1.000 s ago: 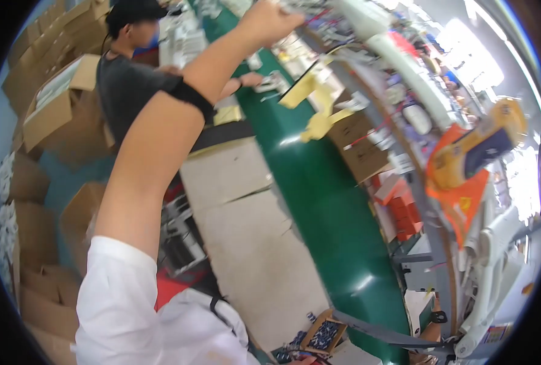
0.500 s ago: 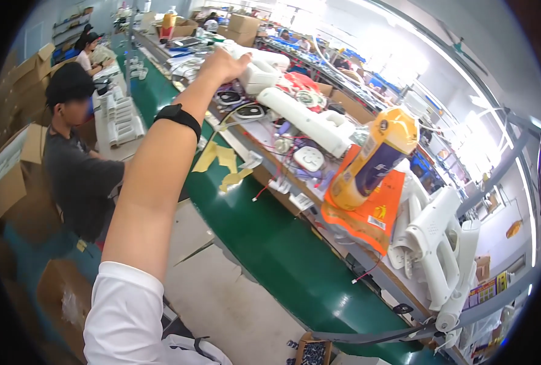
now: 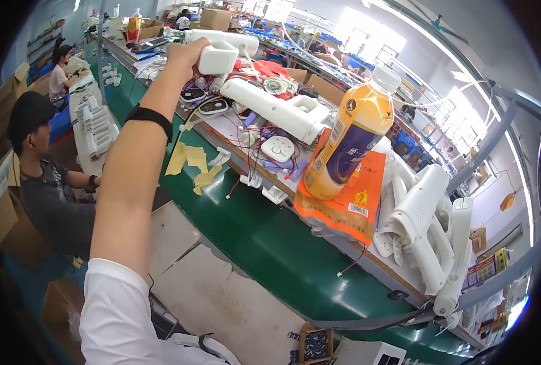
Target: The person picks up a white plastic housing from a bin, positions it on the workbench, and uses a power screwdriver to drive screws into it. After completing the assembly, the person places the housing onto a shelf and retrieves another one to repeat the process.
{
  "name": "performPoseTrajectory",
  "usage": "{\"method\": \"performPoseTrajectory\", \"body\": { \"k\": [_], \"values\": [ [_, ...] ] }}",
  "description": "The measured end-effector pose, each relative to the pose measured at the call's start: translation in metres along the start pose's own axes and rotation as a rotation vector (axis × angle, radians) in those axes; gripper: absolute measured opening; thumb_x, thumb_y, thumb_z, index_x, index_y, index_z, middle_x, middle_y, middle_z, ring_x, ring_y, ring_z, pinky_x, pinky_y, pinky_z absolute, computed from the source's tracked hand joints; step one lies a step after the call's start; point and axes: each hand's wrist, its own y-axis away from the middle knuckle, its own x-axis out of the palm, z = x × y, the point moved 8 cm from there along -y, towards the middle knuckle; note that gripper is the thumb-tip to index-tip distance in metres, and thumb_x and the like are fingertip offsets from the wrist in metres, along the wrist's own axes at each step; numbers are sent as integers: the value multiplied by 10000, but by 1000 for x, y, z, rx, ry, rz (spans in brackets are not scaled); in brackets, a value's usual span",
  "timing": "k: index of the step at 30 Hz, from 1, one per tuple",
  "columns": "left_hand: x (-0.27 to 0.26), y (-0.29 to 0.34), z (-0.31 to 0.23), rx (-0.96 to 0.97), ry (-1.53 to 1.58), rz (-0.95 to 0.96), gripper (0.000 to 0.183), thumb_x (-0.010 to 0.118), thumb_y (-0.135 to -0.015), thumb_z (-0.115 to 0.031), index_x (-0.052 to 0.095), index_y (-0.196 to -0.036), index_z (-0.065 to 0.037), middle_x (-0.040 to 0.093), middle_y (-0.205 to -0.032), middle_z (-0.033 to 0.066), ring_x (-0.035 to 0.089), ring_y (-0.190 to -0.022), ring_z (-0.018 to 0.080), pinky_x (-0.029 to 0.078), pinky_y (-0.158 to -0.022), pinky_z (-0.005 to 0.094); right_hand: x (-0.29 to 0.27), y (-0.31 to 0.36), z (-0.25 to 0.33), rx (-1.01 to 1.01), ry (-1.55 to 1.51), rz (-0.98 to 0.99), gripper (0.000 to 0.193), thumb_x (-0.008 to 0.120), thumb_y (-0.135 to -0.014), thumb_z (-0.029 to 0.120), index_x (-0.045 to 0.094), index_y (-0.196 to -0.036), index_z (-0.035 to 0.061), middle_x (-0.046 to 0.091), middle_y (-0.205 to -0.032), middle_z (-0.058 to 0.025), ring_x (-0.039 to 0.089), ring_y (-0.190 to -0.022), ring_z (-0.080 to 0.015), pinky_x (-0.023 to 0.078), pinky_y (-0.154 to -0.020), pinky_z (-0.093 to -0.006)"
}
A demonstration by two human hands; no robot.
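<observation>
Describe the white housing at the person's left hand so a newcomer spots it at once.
Find the green belt, then the long bench along its right side. Toward the bench's far end, just beyond the long tube-like part, is the white housing. Unlike that neighbour, it has a blocky, squared end, with the left hand against it.

Left arm [image 3: 127, 201] reaches out almost straight, rising from seven-thirty toward eleven o'clock. Short white cloth sleeve [image 3: 118, 307] ends on the upper arm, around eight. Plain black band [image 3: 151, 117] circles the wrist end at ten. Bare left hand [image 3: 185, 56] at eleven, back of hand toward viewer, fingers bent into a grip, fingertips hidden.
</observation>
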Motion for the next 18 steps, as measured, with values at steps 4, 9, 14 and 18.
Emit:
{"method": "performPoseTrajectory", "body": {
  "k": [4,9,14,18],
  "values": [
    [-33,-9,-11,106,241,-31,515,786,-728,-184,526,-1087,78,633,-961,174,677,-767,279,577,-575,460,-4,7,-4,2,5,14,274,666,-836,114,535,-1044,-7,563,-820,-64,564,-685,-166,477,-623,-304],
    [-105,90,-78,433,210,36,679,798,-728,-185,453,-1264,50,578,-1145,157,634,-958,211,535,-743,318,-21,21,-11,10,21,20,270,661,-838,111,531,-1044,-8,561,-817,-64,566,-682,-166,477,-619,-301],
    [-192,223,-2,293,128,105,655,676,-836,-240,392,-1369,13,547,-1245,135,602,-1068,234,505,-890,350,-62,38,-24,14,88,-26,266,655,-841,108,528,-1043,-9,558,-813,-65,568,-679,-166,476,-615,-299],
    [-320,310,95,224,5,74,431,519,-947,-300,508,-1278,-24,627,-1152,151,658,-999,243,562,-850,385,-55,54,-32,23,67,34,263,651,-843,105,525,-1043,-9,556,-810,-65,570,-677,-167,476,-612,-297]
  ]
}}
